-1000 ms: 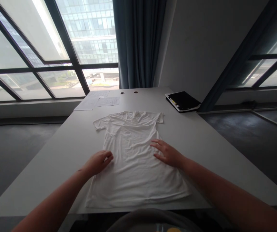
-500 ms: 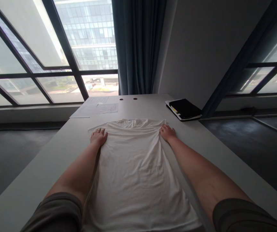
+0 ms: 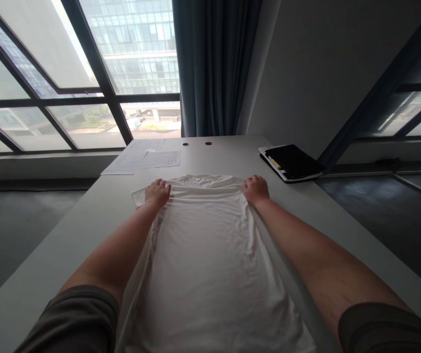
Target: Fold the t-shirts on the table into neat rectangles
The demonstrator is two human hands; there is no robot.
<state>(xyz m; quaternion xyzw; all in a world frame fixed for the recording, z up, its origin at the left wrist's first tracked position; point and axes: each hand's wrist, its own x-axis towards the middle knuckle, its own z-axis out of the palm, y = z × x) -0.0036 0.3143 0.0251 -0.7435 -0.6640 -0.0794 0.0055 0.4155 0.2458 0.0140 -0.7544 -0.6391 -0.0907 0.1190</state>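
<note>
A white T-shirt lies spread on the light table, its neckline toward the far end and its lower part toward me. Near the left shoulder my left hand is closed on the fabric, fingers curled. My right hand grips the cloth at the right shoulder, its fingers bent over the edge. Between the two hands the fabric runs in creases across the chest. The left sleeve sticks out past my left hand; the right sleeve is mostly hidden by my right hand.
Paper sheets lie at the table's far left. A black folder or notebook rests on white papers at the right edge, with something yellow beside it. Two round holes are near the far end. Windows and a blue curtain stand beyond.
Both hands have gone from lying flatter on the shirt to curled fingers gripping it. The shirt's shoulders are drawn in slightly, and the sides show more folds. The view has shifted a little.
</note>
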